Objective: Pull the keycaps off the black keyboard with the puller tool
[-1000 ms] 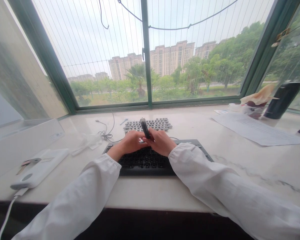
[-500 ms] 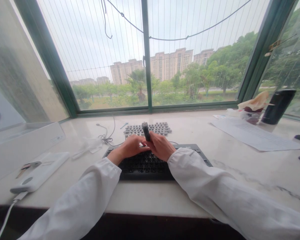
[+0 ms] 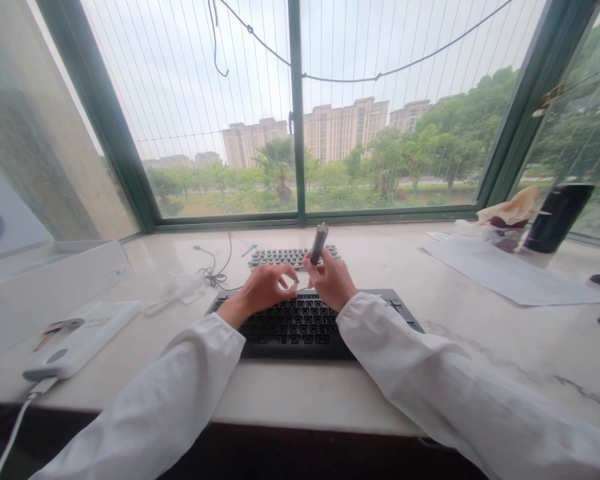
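A black keyboard with its keycaps off lies in front of me, its rows of dark key sockets showing. Over its upper left part my left hand curls, thumb and forefinger pinched on a tiny object too small to name. My right hand is above the upper right part, closed round a short dark stick-shaped tool held upright and tilted a little right. The tool's top end looks greyish; its lower end is hidden by my fingers. Behind the hands, loose keycaps lie in rows on the table.
A coiled cable and a clear plastic bag lie left of the keyboard. Farther left are a white power strip with keys on it and a white box. Paper sheets and a black bottle are at right.
My hands have moved apart. The right hand has shifted right and up with the dark tool, which now tilts right instead of left. The left hand now shows a tiny object in its pinch.
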`<state>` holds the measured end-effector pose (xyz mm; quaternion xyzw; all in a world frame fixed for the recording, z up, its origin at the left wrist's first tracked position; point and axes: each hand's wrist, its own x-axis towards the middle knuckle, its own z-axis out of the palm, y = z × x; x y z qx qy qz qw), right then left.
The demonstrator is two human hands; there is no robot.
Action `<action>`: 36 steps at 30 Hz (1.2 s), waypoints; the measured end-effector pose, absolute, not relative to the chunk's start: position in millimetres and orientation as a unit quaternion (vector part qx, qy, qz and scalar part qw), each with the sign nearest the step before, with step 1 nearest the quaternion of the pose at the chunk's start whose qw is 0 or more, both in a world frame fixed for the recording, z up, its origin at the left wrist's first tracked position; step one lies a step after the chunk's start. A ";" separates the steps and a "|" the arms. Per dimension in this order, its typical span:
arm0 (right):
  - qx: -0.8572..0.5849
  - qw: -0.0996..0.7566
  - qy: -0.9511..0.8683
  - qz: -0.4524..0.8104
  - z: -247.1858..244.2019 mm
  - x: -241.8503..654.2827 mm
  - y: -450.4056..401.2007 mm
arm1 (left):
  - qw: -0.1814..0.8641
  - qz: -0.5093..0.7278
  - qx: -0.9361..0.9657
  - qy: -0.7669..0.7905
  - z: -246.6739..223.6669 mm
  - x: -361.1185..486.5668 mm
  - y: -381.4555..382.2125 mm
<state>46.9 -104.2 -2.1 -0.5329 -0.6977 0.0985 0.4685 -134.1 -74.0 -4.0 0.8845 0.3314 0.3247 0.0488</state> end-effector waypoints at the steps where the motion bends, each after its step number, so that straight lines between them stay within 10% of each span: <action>1: -0.535 0.467 -0.693 0.120 -3.0 47.1 -103.2 | 0.042 0.325 0.884 0.333 -3.8 -134.1 -73.8; 21: -0.512 0.443 -0.722 0.141 -13.6 50.6 -97.7 | -0.038 0.313 0.872 0.374 1.3 -134.0 -79.2; 30: -0.602 0.312 -0.714 -0.173 25.7 81.4 -106.2 | -0.054 0.304 0.867 0.391 0.6 -136.2 -76.9; 36: -0.702 0.168 -0.680 -0.127 26.5 110.1 -97.6 | -0.062 0.276 0.873 0.396 4.0 -138.8 -74.0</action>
